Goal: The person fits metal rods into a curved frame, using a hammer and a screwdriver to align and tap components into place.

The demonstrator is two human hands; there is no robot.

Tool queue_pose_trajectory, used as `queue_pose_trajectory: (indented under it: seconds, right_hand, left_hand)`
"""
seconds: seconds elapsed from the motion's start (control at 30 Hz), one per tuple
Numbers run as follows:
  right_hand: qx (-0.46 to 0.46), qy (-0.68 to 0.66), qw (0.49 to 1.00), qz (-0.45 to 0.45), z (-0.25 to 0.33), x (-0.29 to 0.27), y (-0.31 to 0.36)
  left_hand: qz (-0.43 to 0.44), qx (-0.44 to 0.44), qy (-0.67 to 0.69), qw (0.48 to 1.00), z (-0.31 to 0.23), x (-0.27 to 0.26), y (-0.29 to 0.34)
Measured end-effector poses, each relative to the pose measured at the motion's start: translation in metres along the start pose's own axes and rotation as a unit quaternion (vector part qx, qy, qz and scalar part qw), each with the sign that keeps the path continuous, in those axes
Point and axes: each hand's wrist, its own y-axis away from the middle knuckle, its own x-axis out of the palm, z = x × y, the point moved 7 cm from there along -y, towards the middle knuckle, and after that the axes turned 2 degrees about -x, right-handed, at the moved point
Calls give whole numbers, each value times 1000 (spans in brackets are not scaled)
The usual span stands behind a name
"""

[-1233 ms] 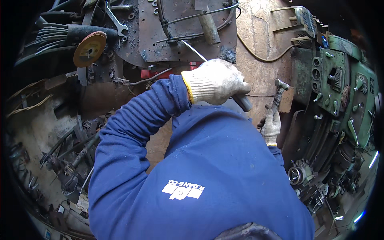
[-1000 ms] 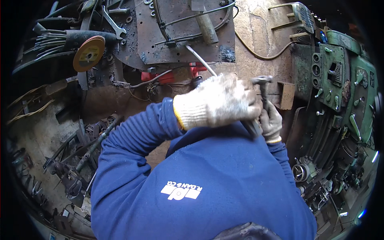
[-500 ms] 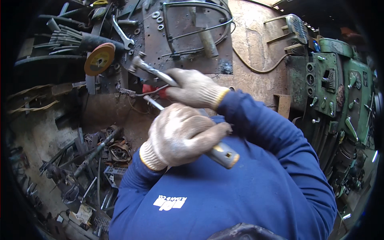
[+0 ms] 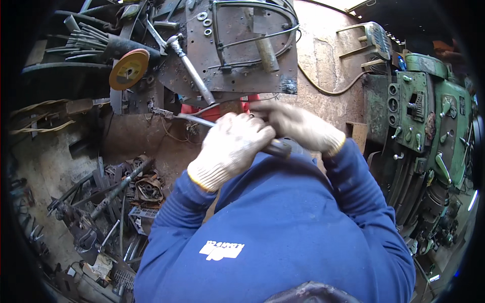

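Observation:
My left hand [image 4: 235, 146], in a pale knitted glove, is closed round the dark handle [image 4: 278, 148] of a tool like a screwdriver. Its bare metal shaft [image 4: 198, 120] points up and left; the tip is hard to make out. My right hand [image 4: 303, 127], gloved too, hovers just right of the left one, close to the handle's end. Its fingers look stretched out, though motion blurs them, and no object shows in them. A hammer with a metal handle [image 4: 193, 71] lies on the steel plate of the workbench [image 4: 202, 83], its head away from me.
Beyond the hammer are a wrench [image 4: 155, 36], several washers [image 4: 207, 32] and a bent metal frame [image 4: 221, 48]. An orange grinding disc [image 4: 129, 69] stands at the bench's left. Scrap metal [image 4: 108, 202] crowds the floor at left; a green machine [image 4: 411, 106] stands at right. A red object [image 4: 190, 109] sits under the bench edge.
My right hand has let go of the hammer, now lying on the bench, and moved right and slightly down. My left hand, still gripping the tool, has shifted slightly right.

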Motion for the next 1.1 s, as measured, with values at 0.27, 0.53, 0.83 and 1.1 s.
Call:
queue_pose_trajectory:
  seconds: [0.27,0.53,0.83,1.1]
  right_hand:
    - [185,-3,977,-109,-43,-20,70]
    - [172,-24,964,-200,-92,-23,72]
    - [53,199,939,-275,-74,-23,42]
    - [111,202,940,-252,-48,-22,40]
  left_hand:
    - [-202,118,13,972,-12,-6,-50]
    - [-360,-173,-17,916,122,-57,-7]
    - [-266,-186,-107,940,163,-22,-13]
    - [-251,-174,-37,952,168,-16,-11]
